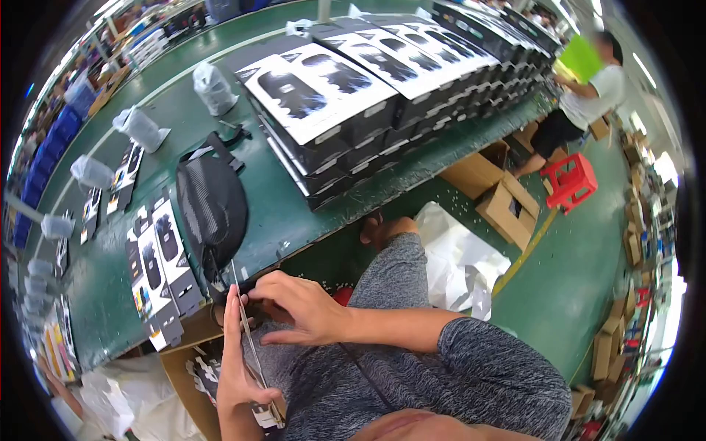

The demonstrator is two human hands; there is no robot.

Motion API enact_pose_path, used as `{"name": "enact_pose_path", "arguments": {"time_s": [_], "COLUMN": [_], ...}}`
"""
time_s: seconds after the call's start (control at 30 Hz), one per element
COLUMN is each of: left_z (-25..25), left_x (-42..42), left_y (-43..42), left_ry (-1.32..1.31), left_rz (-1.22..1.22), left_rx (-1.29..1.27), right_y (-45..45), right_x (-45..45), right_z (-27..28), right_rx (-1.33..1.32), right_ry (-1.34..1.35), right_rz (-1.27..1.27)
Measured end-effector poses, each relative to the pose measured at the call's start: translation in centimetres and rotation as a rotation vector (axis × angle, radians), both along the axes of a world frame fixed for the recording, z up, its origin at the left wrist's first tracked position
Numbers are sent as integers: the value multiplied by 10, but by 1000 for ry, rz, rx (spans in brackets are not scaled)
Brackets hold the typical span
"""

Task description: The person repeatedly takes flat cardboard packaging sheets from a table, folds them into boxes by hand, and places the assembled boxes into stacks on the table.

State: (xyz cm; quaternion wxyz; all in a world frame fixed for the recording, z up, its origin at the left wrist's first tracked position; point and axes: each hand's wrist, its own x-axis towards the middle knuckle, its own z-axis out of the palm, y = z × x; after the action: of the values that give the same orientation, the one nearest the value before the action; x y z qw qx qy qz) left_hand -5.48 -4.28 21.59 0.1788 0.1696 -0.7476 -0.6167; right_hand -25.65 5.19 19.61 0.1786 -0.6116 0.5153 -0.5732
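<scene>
My left hand [234, 367] grips a thin flat carton [248, 334], seen almost edge-on, between its thumb and straightened fingers. On the carton's other side is my right hand [305, 307], its fingers bent with the fingertips close to the face of the carton and the thumb held apart. Whether those fingertips touch it I cannot tell. Just beyond the hands lies a black textured bag [213, 202] with a strap, on the green table [276, 231]. Beside the bag, flat printed cartons [158, 253] overlap one another.
Stacked printed black-and-white boxes [323, 92] fill the far table. Plastic-wrapped items [213, 88] stand along the left. Below are an open brown box [193, 382], white plastic sheeting [460, 253] and another brown box [511, 209]. A person [588, 95] stands near a red stool [570, 182].
</scene>
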Motion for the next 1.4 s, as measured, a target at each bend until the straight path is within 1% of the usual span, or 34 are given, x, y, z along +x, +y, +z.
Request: {"name": "enact_pose_path", "arguments": {"time_s": [0.07, 0.13, 0.17, 0.27, 0.3, 0.37, 0.43, 0.47, 0.6, 0.63, 0.83, 0.87, 0.9, 1.0, 1.07, 1.17, 1.23, 1.27, 1.33, 1.37, 1.4], "left_z": [-9, 10, 5, 0, -3, -12, -3, -8, -10, -9, 4, 3, -2, 8, 6, 1, 9, 13, 20, 20, 20], "left_x": [-2, -24, -24, -38, -38, -32, -36, -37, -36, -36, -39, -39, -44, -41, -35, -34, -39, -42, -73, -73, -71], "left_y": [2, 23, 20, 24, 20, 14, 19, 22, 24, 23, 28, 29, 25, 22, 20, 21, 30, 33, 22, 22, 23], "left_ry": [-28, 2, 10, 189, 173, 134, 111, 137, 154, 151, 97, 95, 242, 155, 151, 194, 178, 167, -108, -50, 8], "left_rz": [-27, 62, 36, 82, 77, 59, 73, 79, 136, 143, 188, 196, 202, 153, 122, 74, 112, 134, 673, 595, 516], "left_rx": [122, 308, 289, 254, 160, 84, 99, 94, 116, 114, 117, 117, 41, -33, -16, -29, 201, 315, 907, 797, 687], "right_y": [7, 9, 11, 15, 17, 16, 17, 16, 14, 14, 10, 9, 8, 11, 14, 15, 17, 18, 19, 21, 22], "right_x": [-2, 1, -2, -6, -5, -1, 1, 5, 8, 11, 2, -3, -11, -27, -34, -28, -23, -19, -12, -13, -14], "right_z": [5, 2, -4, 2, 3, 5, -2, -5, -7, -4, 4, 7, 11, 20, 18, 12, 7, 6, 9, 16, 20], "right_rx": [-104, -153, -152, -184, -184, -196, -179, -179, -276, -288, -288, -277, -267, -274, -321, -406, -423, -384, -302, -222, -190], "right_ry": [7, 45, 49, 157, 158, 156, 110, 76, 136, 107, -151, -96, -42, 96, 196, 169, 145, 91, -15, -113, -111], "right_rz": [-6, 26, 37, -77, -83, -99, -65, -46, -53, -68, 48, 57, 66, 53, 17, -22, -19, 32, 137, 170, 178]}}
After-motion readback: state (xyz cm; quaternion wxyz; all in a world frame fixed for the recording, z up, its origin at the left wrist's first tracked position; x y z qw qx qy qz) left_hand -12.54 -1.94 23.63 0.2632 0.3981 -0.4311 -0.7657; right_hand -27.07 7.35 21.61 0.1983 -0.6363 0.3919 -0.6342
